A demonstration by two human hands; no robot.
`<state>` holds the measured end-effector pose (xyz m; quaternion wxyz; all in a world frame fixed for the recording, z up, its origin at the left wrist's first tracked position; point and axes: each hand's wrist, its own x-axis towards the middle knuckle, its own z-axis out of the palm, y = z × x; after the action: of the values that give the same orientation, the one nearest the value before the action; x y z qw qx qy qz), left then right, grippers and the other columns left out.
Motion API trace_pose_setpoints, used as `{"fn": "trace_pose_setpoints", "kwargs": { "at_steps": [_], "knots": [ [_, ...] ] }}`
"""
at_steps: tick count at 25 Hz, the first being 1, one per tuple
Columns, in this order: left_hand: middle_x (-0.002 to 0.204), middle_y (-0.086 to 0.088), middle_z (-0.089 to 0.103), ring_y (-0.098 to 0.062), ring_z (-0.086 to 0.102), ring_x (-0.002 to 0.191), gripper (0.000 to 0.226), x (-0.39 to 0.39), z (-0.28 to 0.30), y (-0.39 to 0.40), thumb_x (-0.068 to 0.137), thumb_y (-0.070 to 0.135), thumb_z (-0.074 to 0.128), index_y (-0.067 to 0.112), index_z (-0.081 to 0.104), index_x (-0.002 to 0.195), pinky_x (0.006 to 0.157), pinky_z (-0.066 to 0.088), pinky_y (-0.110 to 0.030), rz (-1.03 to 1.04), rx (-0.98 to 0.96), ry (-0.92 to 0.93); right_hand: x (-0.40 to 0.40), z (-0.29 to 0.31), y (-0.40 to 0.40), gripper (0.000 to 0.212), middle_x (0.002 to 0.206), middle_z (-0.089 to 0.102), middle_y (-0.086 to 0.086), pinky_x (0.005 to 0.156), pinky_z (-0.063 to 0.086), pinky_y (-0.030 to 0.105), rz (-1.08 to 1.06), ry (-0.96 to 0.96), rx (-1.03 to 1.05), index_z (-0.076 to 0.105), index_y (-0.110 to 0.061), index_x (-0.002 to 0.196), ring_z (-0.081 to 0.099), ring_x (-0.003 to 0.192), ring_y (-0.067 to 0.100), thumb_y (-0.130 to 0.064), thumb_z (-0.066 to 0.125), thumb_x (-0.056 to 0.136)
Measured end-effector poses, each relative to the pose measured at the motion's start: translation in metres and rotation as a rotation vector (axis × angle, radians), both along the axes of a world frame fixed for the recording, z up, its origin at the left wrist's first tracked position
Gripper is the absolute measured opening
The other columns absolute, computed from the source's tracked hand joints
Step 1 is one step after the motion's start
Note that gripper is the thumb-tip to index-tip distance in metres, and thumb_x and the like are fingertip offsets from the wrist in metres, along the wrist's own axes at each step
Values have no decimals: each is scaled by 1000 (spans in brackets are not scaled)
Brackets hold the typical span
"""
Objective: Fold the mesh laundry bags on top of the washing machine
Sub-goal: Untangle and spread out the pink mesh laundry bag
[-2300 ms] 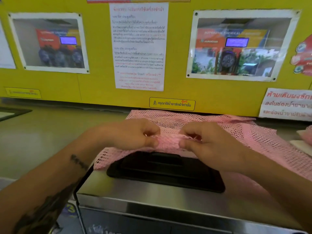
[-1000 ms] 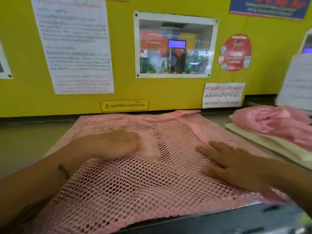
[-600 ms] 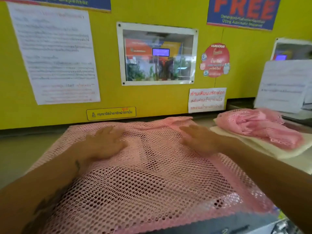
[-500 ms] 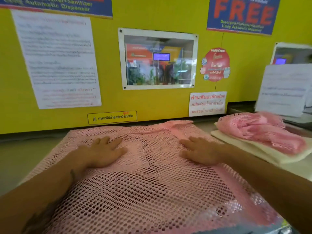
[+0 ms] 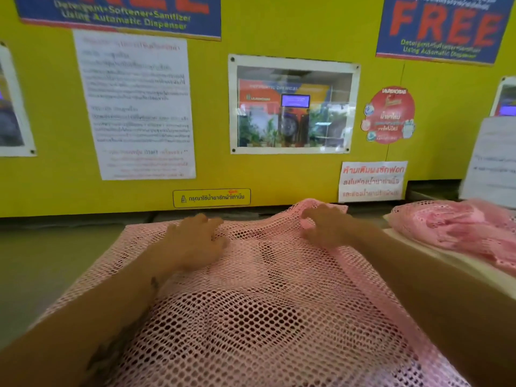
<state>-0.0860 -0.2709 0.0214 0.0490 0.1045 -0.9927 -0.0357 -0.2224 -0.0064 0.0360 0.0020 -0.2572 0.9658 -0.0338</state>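
A pink mesh laundry bag (image 5: 273, 317) lies spread flat over the washing machine top (image 5: 42, 263) and fills the lower middle of the view. My left hand (image 5: 195, 241) rests on the bag near its far edge, fingers curled into the mesh. To the right, my right hand (image 5: 326, 224) pinches the far edge, and the mesh rises slightly around its fingers. Both forearms reach across the bag from the near side.
A pile of other pink mesh bags (image 5: 460, 227) sits on a cream pad (image 5: 452, 263) at the right. A yellow wall panel (image 5: 279, 177) with posted notices and a small window stands right behind the bag's far edge.
Both hands slid from flat on the middle of the bag to its far edge, and their fingers curled into the mesh. My view tilted up and moved closer.
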Motion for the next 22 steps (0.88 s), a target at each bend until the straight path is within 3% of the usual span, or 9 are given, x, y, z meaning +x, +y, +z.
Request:
{"fn": "trace_pose_setpoints", "kwargs": {
  "at_steps": [2, 4, 7, 10, 15, 19, 22],
  "knots": [
    [165, -1, 8, -29, 8, 150, 74, -1, -14, -17, 86, 75, 17, 42, 11, 152, 114, 7, -67, 112, 40, -109, -10, -21, -9, 90, 164, 10, 10, 116, 9, 64, -59, -108, 78, 13, -41, 151, 10, 148, 42, -86, 25, 74],
    [165, -1, 1, -29, -1, 151, 79, -1, -18, -28, 82, 81, 13, 43, 6, 152, 112, 2, -71, 188, 90, -151, -16, -29, -9, 96, 165, -4, 11, 115, 0, 66, -95, -188, 96, 1, -41, 153, -4, 148, 45, -90, 17, 72],
    [165, -2, -1, -30, -2, 151, 81, 0, -16, -29, 80, 82, 13, 44, 5, 151, 111, 3, -72, 192, 71, -146, -18, -19, -3, 95, 165, 3, 11, 117, 4, 63, -52, -201, 114, 5, -36, 154, 3, 150, 39, -88, 22, 75],
    [165, -2, -2, -30, -3, 151, 82, -3, -18, -29, 80, 83, 11, 45, 2, 151, 112, 2, -71, 182, 43, -164, -15, -20, 0, 93, 161, 20, 15, 115, 14, 63, -36, -55, 121, 22, -30, 149, 16, 147, 39, -86, 18, 75],
    [165, -8, 9, -32, 8, 150, 101, -17, -15, -41, 67, 90, 13, 37, 10, 153, 118, 12, -59, 147, 87, -201, 10, -19, 24, 79, 165, 10, 4, 121, 6, 51, 33, -162, 42, 14, -26, 155, 6, 151, 27, -71, 21, 91],
    [159, -5, 31, -27, 31, 143, 71, -30, 2, -26, 87, 58, 47, 24, 34, 148, 117, 27, -44, 67, 100, -80, 29, -15, 46, 71, 165, 11, 0, 119, 7, 45, 10, -181, -48, 14, -27, 156, 8, 151, 20, -64, 24, 96],
    [149, 0, 46, -23, 42, 135, 54, -38, 19, 2, 87, 38, 57, 26, 48, 138, 110, 36, -39, 3, 167, 112, 45, 2, 64, 63, 162, 22, -3, 116, 16, 37, 42, -147, -202, 27, -29, 153, 20, 148, 17, -56, 37, 97]
  ]
}}
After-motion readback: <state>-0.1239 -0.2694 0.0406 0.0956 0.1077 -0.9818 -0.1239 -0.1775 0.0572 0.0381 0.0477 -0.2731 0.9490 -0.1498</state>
